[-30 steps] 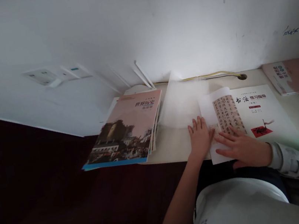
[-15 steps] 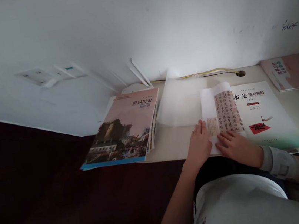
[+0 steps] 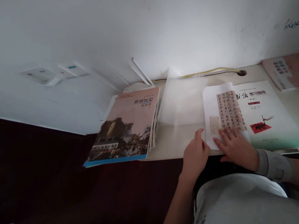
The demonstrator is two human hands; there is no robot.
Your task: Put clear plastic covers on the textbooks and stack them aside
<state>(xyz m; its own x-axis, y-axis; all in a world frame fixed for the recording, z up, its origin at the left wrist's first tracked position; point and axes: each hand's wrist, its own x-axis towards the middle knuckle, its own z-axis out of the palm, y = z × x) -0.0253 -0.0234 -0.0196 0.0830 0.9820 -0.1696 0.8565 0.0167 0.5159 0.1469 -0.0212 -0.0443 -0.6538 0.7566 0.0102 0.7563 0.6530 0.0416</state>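
Note:
My right hand [image 3: 236,147] lies with fingers spread on the lower part of a white page [image 3: 209,99] printed with columns of brush calligraphy. That page covers the left side of a calligraphy workbook [image 3: 267,107], whose pale green cover bears a red square. My left hand [image 3: 196,153] is just left of the page's lower corner, index finger stretched out and the other fingers bent, with nothing visible in it. Beyond it a translucent sheet [image 3: 181,101] stands partly raised on the white desk [image 3: 179,135].
Left of the sheet is a stack of history atlases [image 3: 126,126], overhanging the desk's front edge. Another pink book [image 3: 297,71] lies at the back right. A yellow cable [image 3: 211,71] runs along the wall into a desk hole [image 3: 242,73]. Wall sockets [image 3: 40,76] are at left.
My left hand has come off the page and drawn slightly toward me, its fingers bending. My right hand has spread its fingers on the page.

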